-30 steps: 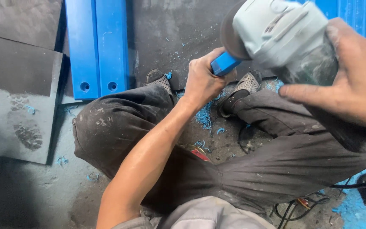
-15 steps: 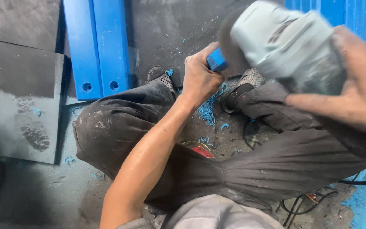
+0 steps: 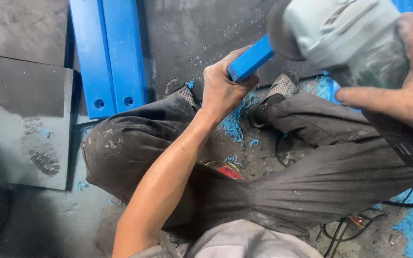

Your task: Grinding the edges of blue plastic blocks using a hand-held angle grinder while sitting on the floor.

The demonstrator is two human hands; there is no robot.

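Hidden: grinder disc [image 3: 276, 28] blurred; blue bar's far end behind pale grinder [image 3: 345, 33].
Left hand [image 3: 223, 88]: fingers wrapped shut around blue bar [image 3: 250, 59] (near end protruded past the knuckles).
Right hand [image 3: 402, 91]: fingers spread over grinder body, gripping.
Floor: blue shavings [image 3: 233, 122] between shoes.

A short blue plastic bar [image 3: 250, 59] with a square-cut end tilts up to the right, its lower end wrapped by the left hand's fingers [image 3: 225, 83]. A pale grey-green power grinder [image 3: 345, 33], dusty and blurred, sits just above the bar, its body under the right hand's fingers [image 3: 383, 95].
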